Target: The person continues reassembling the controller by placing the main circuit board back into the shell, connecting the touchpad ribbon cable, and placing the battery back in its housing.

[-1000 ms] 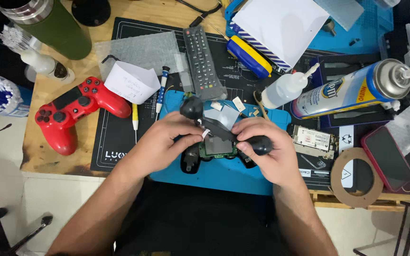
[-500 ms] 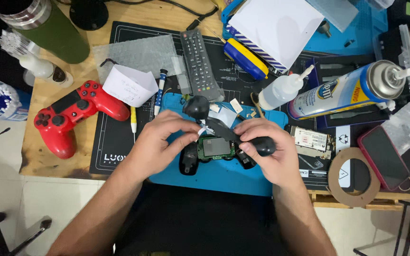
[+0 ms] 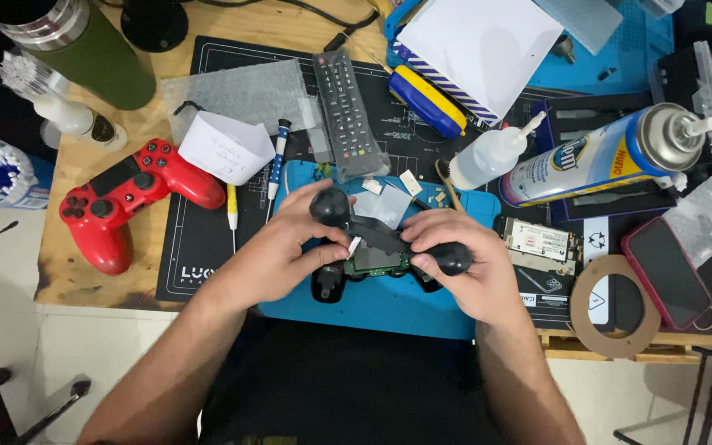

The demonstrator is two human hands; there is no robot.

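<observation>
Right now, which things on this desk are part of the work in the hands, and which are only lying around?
In the work:
- left hand and right hand, both gripping the opened black controller
- its green circuit board
- blue mat under it

Lying about:
- red controller
- TV remote
- spray can
- tape ring
- phone

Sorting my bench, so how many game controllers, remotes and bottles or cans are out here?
Game controllers: 2 (red gamepad, opened black gamepad)
Black remote control: 1
Bottles and cans: 3 (white squeeze bottle, blue-yellow spray can, green flask)
Total: 6
</observation>
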